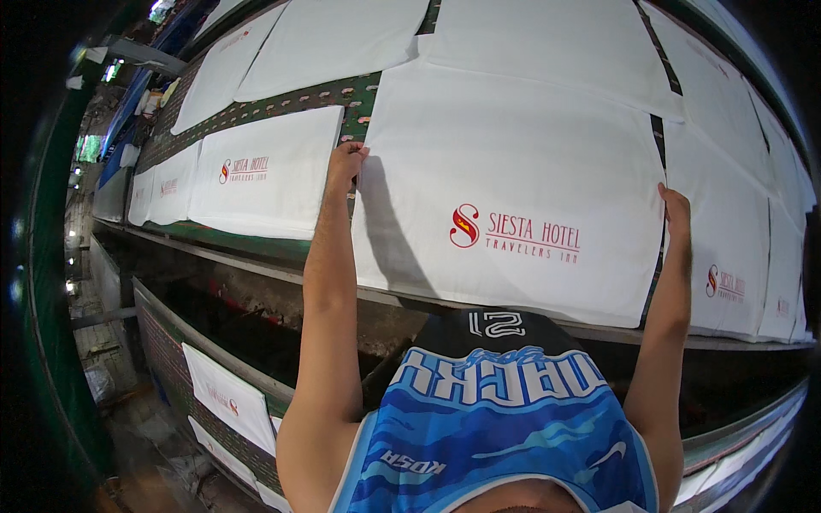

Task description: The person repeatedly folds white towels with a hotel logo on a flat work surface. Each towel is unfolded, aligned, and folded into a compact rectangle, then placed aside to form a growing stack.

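A large white fabric piece with a red printed emblem and lettering lies flat on a long table, its lower edge near my body. At its left edge, my left hand pinches the fabric between thumb and fingers. My right hand is at the opposite edge, fingertips touching the border; whether they grip it is hard to tell. A stack of similar printed white fabric lies just left of my left hand. Another printed white piece lies beside my right hand.
More white fabric covers the far side of the table. Its patterned dark green surface shows between pieces. A metal rail runs along the near edge. Behind my left arm, across a dark gap, a second table holds printed white pieces.
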Motion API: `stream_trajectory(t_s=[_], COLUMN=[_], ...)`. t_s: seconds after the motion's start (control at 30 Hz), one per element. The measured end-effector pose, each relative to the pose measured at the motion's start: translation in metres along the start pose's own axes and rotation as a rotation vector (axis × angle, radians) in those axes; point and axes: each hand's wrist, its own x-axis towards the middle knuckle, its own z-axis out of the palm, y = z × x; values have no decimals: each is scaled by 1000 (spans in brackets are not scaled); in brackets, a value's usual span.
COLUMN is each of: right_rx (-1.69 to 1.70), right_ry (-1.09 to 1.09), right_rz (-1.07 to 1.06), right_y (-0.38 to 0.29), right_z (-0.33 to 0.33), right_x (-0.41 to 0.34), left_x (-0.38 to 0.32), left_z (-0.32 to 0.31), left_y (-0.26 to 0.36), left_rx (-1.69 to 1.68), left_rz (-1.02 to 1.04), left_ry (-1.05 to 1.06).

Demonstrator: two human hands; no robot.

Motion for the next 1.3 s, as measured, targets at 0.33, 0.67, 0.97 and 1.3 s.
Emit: stream_trajectory(t_s=[0.33, 0.67, 0.97, 1.3], right_rx=[277, 493, 311, 738], right_ry=[116, -229, 121, 31], right_rz=[-298, -333, -513, -781], right_y=[18, 0, 12, -13], right_z=[29, 44, 18, -57], right_x=[-30, -34, -62, -111], left_x=[9, 18, -29, -98], left_z=[21, 34, -38, -111], left_y=[27, 42, 42, 71], left_rx=[198, -91, -440, -670], left_rz=[53, 262, 349, 593], left_ry=[-37, -78, 14, -113])
